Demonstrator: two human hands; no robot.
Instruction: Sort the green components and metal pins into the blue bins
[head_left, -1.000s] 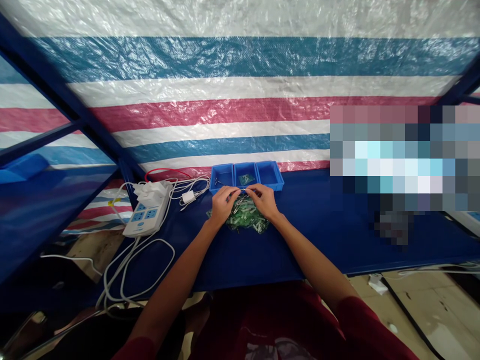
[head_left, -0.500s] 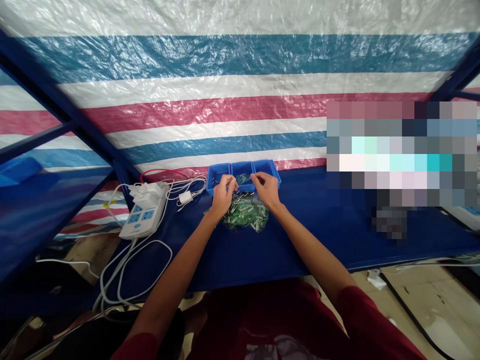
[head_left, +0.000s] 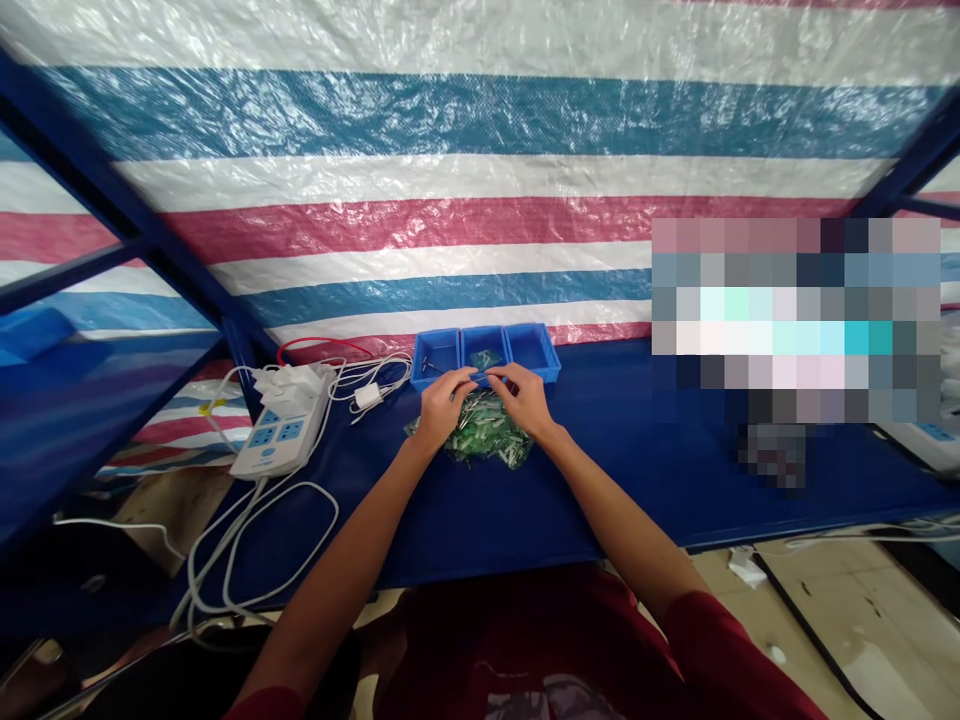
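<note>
In the head view, the left hand (head_left: 442, 408) and right hand (head_left: 525, 402) are narrowly pinched near each other; what they grip, I cannot tell. Beneath them, small green parts (head_left: 487, 442) lie heaped on the blue table (head_left: 495, 530), before a three-compartment blue tray (head_left: 547, 375).

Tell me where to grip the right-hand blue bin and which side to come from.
I'd pinch the right-hand blue bin by its outer right wall, coming from the right, thumb outside and fingers inside. The open top leaves that rim exposed, while its left side sits close against the middle bin and the right hand is just in front.
</note>
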